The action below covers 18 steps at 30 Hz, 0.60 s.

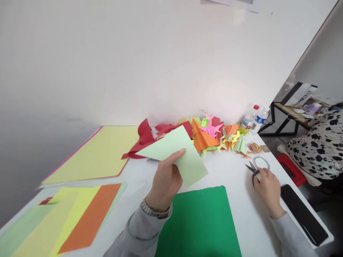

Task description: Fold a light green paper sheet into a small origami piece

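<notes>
My left hand [166, 182], with a metal-band watch at its wrist, pinches a pale green sheet of paper [174, 144] between thumb and fingers. The sheet is held up above the table and has a pointed left corner. At the right, my right hand [268, 192] is closed on the dark handles of a pair of scissors [253, 169], whose blades stand apart and point away to the left. A thin wire ring [262, 157] lies just beyond the scissors. Below the held paper, a dark green sheet [200, 225] lies flat on the table.
Folded paper shapes [205, 137] are heaped along the wall, beside crumpled red paper [144, 137]. Two plastic bottles [254, 121] stand at the back right. Large yellow sheets [96, 153] and coloured strips [88, 217] lie left. A black phone [302, 214] rests near the right edge.
</notes>
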{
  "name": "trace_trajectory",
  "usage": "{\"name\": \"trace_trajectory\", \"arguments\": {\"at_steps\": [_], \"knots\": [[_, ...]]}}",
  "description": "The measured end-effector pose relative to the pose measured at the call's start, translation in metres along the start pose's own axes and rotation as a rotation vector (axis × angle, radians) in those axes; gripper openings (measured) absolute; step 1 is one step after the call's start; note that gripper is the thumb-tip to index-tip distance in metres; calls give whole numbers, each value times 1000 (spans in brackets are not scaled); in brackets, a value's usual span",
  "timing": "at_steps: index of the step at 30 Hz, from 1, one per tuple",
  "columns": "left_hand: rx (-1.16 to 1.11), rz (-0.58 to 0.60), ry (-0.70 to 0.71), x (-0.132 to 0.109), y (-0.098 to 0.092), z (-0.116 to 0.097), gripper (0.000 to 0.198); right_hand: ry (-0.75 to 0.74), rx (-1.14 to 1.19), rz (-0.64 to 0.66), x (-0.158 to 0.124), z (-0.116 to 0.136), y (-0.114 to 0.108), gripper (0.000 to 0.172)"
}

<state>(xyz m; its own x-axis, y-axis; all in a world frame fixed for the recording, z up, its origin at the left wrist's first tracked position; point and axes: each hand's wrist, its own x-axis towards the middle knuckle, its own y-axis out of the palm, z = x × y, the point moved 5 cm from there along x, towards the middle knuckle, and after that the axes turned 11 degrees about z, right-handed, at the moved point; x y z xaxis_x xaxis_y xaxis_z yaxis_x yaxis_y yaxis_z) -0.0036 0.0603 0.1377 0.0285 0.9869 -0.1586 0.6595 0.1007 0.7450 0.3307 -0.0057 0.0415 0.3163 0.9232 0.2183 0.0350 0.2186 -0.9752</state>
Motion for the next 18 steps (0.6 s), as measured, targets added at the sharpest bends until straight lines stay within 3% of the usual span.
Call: {"name": "trace_trajectory", "arguments": {"at_steps": [3, 7, 12, 15, 16, 18], "knots": [[-12, 41, -90, 2, 0, 5, 19, 108, -172, 87, -7, -24, 6, 43], [-25, 79, -188, 5, -5, 8, 12, 57, -127, 280, 0, -28, 18, 46], [-115, 123, -316, 7, -5, 14, 5, 60, -21, 269, 15, -28, 21, 57], [-131, 96, -337, 8, -5, 15, 6, 101, 276, 237, 12, -17, 8, 64], [-132, 80, -330, 9, -5, 15, 6, 132, 461, 276, 8, -10, 3, 64], [-143, 57, -310, 11, -6, 15, 10, 48, 983, 460, -3, 21, -9, 60]]}}
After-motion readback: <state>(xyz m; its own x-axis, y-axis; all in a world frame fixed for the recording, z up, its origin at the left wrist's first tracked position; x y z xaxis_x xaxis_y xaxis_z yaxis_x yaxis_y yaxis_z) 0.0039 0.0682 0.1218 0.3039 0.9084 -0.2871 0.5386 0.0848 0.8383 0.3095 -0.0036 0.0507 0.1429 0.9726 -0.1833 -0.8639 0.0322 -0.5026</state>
